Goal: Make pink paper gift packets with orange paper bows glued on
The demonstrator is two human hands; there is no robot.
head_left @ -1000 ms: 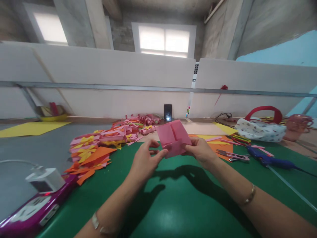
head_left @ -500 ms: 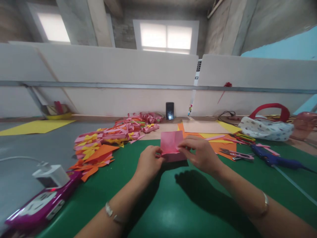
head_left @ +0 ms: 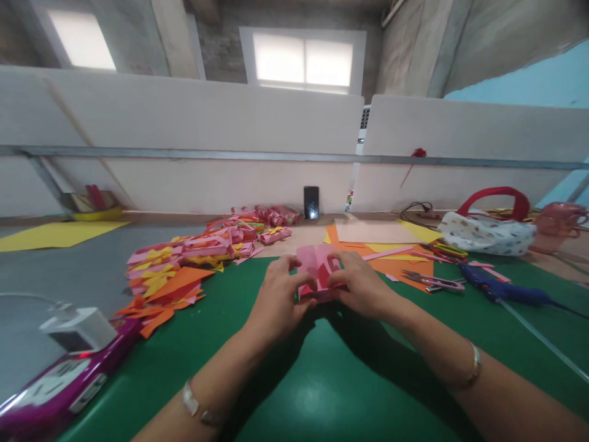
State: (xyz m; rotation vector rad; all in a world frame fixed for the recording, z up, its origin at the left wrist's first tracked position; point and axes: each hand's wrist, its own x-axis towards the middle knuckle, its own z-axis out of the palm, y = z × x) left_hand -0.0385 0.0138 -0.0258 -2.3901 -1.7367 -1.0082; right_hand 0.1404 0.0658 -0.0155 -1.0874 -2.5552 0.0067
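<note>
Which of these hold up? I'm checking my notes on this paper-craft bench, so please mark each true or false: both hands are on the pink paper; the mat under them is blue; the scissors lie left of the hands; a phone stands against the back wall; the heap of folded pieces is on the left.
1. Both the left hand and the right hand are on the pink paper. True.
2. The mat under them is blue. False: it is green.
3. The scissors lie left of the hands. False: they lie to the right, on orange paper.
4. A phone stands against the back wall. True.
5. The heap of folded pieces is on the left. True.
</note>
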